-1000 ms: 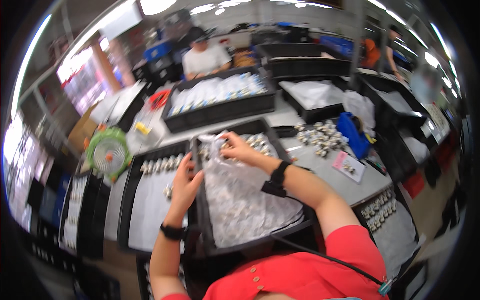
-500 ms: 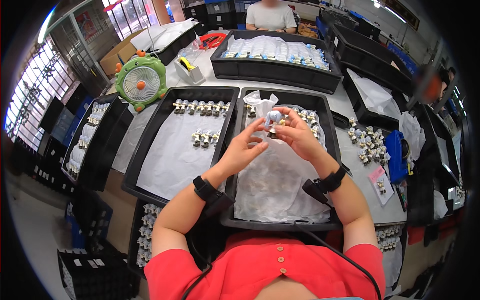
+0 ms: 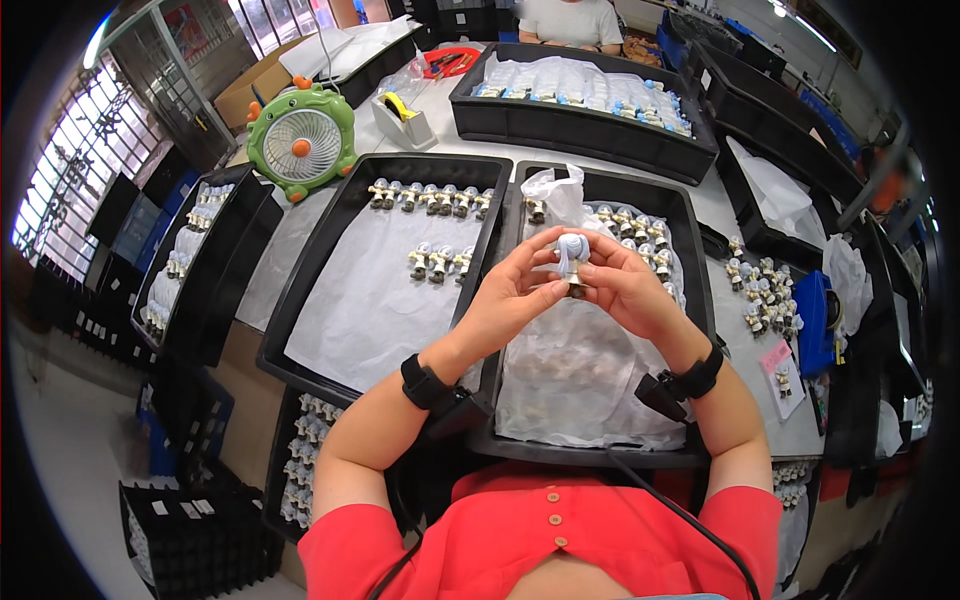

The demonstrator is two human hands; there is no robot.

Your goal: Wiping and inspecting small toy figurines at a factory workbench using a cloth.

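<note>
Between my two hands, over the right black tray (image 3: 702,250), is a small figurine (image 3: 572,255) with pale blue-grey hair and a light body on a dark base. My left hand (image 3: 520,288) grips it from the left, thumb near its lower body. My right hand (image 3: 628,285) pinches it from the right with curled fingers. Beneath my hands the tray is lined with crumpled white paper (image 3: 590,380). Behind them stand several like figurines (image 3: 640,225) in rows. The left black tray (image 3: 275,335) holds two rows of similar figurines (image 3: 430,198) on white paper.
A green fan (image 3: 300,145) and a tape dispenser (image 3: 405,122) stand at the back left. Farther back is a long black tray (image 3: 580,130) of wrapped figurines, with a person (image 3: 570,22) behind it. Loose figurines (image 3: 768,295) cluster at right beside a blue holder (image 3: 815,320).
My left hand has closed in on the figurine, which now sits between both hands, turned with its hair toward me. The whole view has shifted slightly.
</note>
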